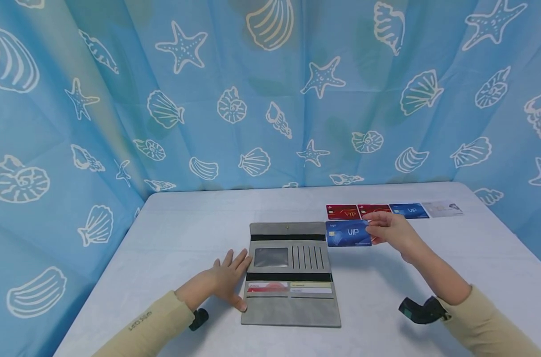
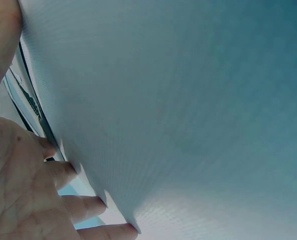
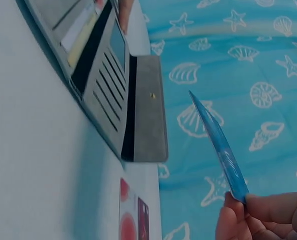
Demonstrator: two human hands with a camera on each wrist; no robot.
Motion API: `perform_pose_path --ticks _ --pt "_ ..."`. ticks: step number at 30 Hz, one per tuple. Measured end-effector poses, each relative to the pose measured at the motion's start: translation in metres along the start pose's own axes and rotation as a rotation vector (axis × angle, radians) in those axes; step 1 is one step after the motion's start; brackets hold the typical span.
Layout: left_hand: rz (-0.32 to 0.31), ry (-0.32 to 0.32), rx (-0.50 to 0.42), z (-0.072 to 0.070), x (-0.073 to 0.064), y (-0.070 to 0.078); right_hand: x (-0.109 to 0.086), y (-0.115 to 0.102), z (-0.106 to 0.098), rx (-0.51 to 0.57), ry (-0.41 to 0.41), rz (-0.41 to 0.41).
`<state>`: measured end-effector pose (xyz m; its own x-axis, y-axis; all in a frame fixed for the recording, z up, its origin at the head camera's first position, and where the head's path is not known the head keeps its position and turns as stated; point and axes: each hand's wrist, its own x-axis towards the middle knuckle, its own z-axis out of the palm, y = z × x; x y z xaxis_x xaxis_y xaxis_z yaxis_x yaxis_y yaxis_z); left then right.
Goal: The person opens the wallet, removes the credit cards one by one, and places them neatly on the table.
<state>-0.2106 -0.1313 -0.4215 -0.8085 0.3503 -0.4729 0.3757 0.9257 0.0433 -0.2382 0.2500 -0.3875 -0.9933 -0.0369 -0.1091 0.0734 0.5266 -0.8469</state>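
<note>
A grey wallet (image 1: 292,310) lies unfolded on the white table, with several cards (image 1: 312,290) in the slots of its lower panel. My right hand (image 1: 393,235) pinches a blue VIP card (image 1: 348,233) by its right end, above the table beside the wallet's upper right corner. The right wrist view shows that blue card (image 3: 221,147) nearly edge-on between thumb and fingers. At the wallet's left edge, my left hand (image 1: 226,277) rests with fingers spread, thumb touching the lower panel. In the left wrist view, the fingers (image 2: 83,207) reach straight to the surface.
Behind the held card, a row runs along the table's far side: a red VIP card (image 1: 342,212), another red card (image 1: 374,208), a blue VIP card (image 1: 409,210) and a pale card (image 1: 442,208). A blue seashell-print curtain (image 1: 235,134) hangs behind the table (image 1: 186,223).
</note>
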Motion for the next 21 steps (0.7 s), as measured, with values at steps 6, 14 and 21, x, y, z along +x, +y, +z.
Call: perform_pose_path --ticks 6,14,21 --pt "-0.003 -0.006 -0.006 -0.001 -0.001 0.0 0.043 0.055 -0.016 0.071 0.112 0.076" --pt "0.002 -0.003 -0.006 0.001 0.0 -0.001 0.017 0.009 -0.03 0.1 0.058 0.072" --pt "-0.002 -0.002 0.007 0.002 0.001 -0.002 0.02 0.012 -0.038 0.084 0.067 0.112"
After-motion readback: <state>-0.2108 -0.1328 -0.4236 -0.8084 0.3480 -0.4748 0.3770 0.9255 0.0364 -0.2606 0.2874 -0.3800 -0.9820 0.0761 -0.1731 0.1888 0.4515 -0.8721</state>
